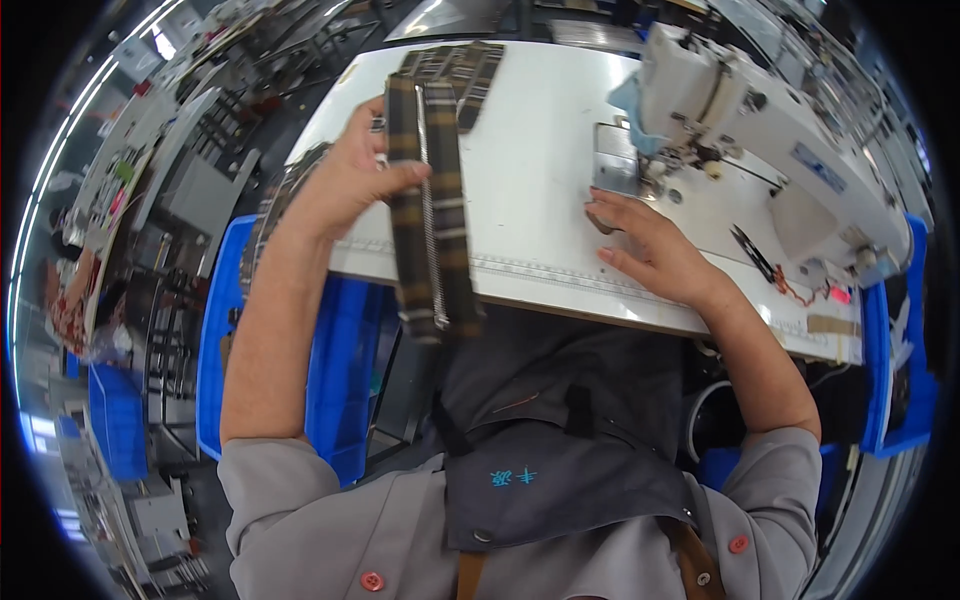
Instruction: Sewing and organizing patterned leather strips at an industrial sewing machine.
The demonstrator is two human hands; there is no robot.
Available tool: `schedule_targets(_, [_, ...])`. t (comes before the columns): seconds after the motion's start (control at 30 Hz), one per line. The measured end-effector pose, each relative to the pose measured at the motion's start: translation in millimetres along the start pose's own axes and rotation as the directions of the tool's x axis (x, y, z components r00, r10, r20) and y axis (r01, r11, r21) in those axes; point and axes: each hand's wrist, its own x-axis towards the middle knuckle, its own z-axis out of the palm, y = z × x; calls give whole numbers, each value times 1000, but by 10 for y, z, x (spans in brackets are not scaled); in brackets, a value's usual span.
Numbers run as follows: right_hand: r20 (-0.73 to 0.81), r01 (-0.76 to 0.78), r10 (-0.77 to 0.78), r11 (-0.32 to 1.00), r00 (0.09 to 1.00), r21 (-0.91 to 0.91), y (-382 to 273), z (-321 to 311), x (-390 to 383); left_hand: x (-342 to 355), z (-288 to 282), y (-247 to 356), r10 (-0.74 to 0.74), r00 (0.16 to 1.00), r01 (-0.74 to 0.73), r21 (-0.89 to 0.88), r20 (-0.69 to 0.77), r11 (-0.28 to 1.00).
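While left hand (350,175) grips plaid zipper strip (432,220), right hand (650,250) lies flat, empty, well apart on table (530,150)

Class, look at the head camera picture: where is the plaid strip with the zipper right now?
The plaid zipper strip hangs from the left hand, left of centre, over the white table's near edge, opposite the sewing machine.

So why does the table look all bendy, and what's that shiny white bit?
Head view: the fisheye lens curves the white table's straight edge and blackens the corners; ceiling light glares off the tabletop near the sewing machine; the plaid strip in the left hand looks sharp.
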Motion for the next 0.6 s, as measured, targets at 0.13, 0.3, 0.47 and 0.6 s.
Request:
schedule_targets(0.13, [-76, 10, -23, 987, 997, -161, 113, -109, -241, 239, 1111, -320, 99, 976, -82, -94, 195, 992])
schedule_targets(0.3, [-152, -31, 1, 980, 988, -196, 259, -232, -377, 440, 1744, -370, -22, 964, -76, 357, 264, 931])
schedule_targets(0.47, [-109, -7, -35, 934, 993, -357, 450, -267, -359, 555, 1867, -343, 315, 880, -474, 704, 357, 528])
schedule_targets(0.6, [-151, 21, -83, 927, 985, -375, 526, -253, -237, 646, 1867, -571, 327, 729, -682, 594, 601, 427])
